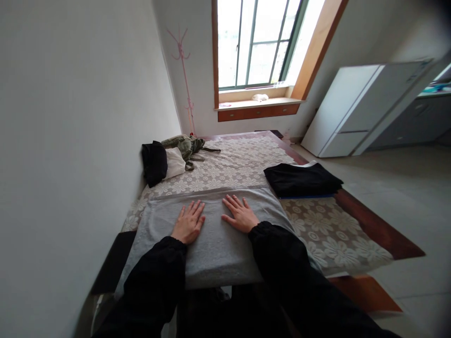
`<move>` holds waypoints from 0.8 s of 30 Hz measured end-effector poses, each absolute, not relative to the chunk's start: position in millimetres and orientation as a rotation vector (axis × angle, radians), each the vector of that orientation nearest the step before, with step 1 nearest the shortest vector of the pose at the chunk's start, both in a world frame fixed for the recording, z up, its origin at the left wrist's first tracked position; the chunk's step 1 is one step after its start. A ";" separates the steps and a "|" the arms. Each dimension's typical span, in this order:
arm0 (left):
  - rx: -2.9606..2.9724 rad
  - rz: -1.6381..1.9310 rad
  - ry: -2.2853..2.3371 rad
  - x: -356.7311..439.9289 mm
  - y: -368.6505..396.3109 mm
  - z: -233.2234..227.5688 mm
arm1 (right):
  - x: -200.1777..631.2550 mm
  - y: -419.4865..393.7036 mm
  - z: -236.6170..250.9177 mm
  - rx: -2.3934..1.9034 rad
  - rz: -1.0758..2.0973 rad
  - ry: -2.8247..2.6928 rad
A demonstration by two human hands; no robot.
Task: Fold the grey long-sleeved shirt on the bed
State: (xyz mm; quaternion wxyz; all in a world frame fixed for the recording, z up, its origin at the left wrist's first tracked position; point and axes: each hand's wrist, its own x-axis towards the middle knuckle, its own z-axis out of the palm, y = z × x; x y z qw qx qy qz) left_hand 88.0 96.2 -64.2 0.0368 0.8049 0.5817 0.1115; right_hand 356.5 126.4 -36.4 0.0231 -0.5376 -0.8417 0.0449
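A grey cloth garment (214,253) lies spread over the near end of the table, its front part hanging down over the edge. My left hand (189,222) rests flat on it, left of the middle, fingers stretched out. On the right part of the cloth lies my right hand (241,214), also flat with the fingers spread. Nothing is held in either hand. The exact kind of garment cannot be made out. Black sleeves cover both my arms.
The table wears a floral cover (239,159). Folded black clothes (301,179) lie to the right. At the back left are a black bundle (155,163), a white cloth (175,162) and a green strapped bag (185,145). A wall borders the left side; a fridge (355,103) stands beyond.
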 end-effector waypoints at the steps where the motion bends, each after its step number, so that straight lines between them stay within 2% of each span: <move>1: 2.422 0.337 1.860 81.6 99.2 -63.8 | 363.3 129.8 -35.9 -1.793 0.107 -2.527; 4: 2.267 0.305 2.083 47.4 107.1 -62.5 | 387.9 139.2 -33.3 -2.049 0.035 -2.358; 10: 2.238 0.296 2.185 4.1 69.9 -71.0 | 414.9 113.3 -39.3 -2.023 -0.021 -2.434; 18: 2.229 0.596 2.181 -9.5 -61.4 -94.7 | 461.5 32.8 -62.3 -1.780 -0.295 -2.435; 24: 1.972 0.868 2.461 -78.4 -75.0 -81.4 | 467.2 30.2 -64.6 -1.712 -0.357 -2.417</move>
